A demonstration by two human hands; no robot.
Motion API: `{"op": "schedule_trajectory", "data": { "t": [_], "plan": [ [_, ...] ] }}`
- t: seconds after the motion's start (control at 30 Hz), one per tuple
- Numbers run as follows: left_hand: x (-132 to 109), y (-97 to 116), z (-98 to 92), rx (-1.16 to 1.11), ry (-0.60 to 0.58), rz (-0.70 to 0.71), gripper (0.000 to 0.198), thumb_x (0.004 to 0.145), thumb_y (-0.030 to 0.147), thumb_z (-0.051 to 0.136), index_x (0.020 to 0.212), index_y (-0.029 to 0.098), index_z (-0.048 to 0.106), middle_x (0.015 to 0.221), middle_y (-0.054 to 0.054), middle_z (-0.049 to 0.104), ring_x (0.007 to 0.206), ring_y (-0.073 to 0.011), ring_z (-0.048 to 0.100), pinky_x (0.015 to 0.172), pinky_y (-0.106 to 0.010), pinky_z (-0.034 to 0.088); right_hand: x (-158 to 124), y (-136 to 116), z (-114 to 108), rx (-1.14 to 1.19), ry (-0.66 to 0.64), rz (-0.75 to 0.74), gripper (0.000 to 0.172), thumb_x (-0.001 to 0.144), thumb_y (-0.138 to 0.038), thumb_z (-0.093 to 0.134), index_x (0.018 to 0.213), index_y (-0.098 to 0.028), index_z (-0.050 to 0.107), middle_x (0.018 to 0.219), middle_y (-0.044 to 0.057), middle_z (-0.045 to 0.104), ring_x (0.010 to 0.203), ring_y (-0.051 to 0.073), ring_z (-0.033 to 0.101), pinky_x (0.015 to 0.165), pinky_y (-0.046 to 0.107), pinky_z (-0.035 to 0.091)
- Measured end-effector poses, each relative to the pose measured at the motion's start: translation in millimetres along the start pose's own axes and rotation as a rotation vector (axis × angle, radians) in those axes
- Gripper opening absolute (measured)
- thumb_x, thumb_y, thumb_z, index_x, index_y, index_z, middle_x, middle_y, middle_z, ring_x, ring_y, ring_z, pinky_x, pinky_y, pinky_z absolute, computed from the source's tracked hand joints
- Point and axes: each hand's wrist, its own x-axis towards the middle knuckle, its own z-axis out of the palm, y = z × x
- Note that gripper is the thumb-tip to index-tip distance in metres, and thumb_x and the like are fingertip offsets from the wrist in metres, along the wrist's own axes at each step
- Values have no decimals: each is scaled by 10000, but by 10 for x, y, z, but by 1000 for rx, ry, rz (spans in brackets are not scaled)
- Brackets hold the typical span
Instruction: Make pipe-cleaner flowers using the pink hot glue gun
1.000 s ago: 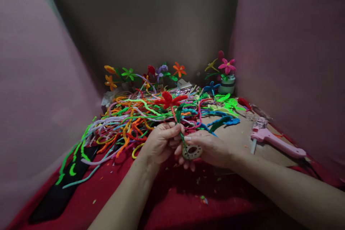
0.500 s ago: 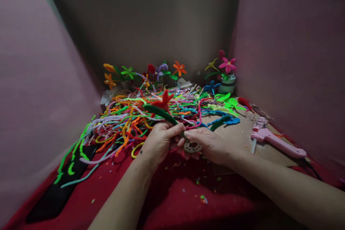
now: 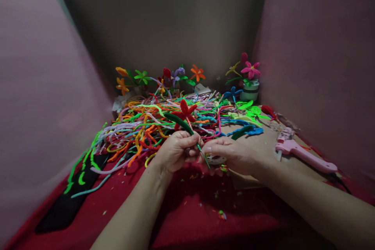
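Observation:
My left hand (image 3: 175, 147) is closed around the stem of a red pipe-cleaner flower (image 3: 184, 111), which stands tilted with its bloom up and to the left. A long dark green leaf (image 3: 177, 121) lies along the stem. Below my fingers the green lower stem (image 3: 203, 154) slants down to the right, looking shiny and wrapped. My right hand (image 3: 234, 153) is closed on a pale round spool (image 3: 216, 159) with holes in its face, close beside the stem. Its thumb and fingertips are near the stem; whether they touch it I cannot tell.
A heap of colourful pipe cleaners (image 3: 146, 125) spreads behind my hands. On cardboard (image 3: 260, 144) at the right rest a pink glue gun (image 3: 304, 154) and green pieces (image 3: 252, 110). Finished flowers (image 3: 197, 72) and a small pot (image 3: 250, 90) line the back. A black strip (image 3: 63, 211) lies left.
The red flower has turned to show its open petals, and its lower stem now shows between my hands. The spool has tipped and sits more behind my right fingers. The view has shifted slightly.

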Motion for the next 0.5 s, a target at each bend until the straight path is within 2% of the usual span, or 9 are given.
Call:
{"op": "schedule_trajectory", "data": {
  "t": [0.13,0.23,0.4,0.5],
  "plan": [
    [0,21,-14,19,11,-4,215,683,292,674,655,103,574,478,42,405,398,-32,312,375,-157,199,-79,-91,-4,-172,1,0,253,787,-299,483,623,-139,589,552,-3,532,456,81,455,422,198,365],
    [0,39,-43,78,40,14,220,663,287,687,635,105,568,490,38,407,409,-35,303,381,-167,174,-125,-113,-8,-295,75,24,240,779,-300,477,660,-134,602,546,-4,511,467,84,435,430,203,341],
    [35,-4,-72,327,51,-50,267,669,338,664,588,116,538,447,59,377,394,-34,263,401,-192,159,-104,-24,-11,-331,170,33,141,737,-252,496,676,-152,575,566,-23,489,479,77,408,457,203,328],
    [116,-75,-57,502,125,-84,342,634,417,664,538,139,488,439,68,360,381,-38,258,399,-195,163,-37,93,-44,-397,204,54,139,713,-220,481,614,-157,555,532,-27,473,479,85,412,448,204,318]
  ]
}}
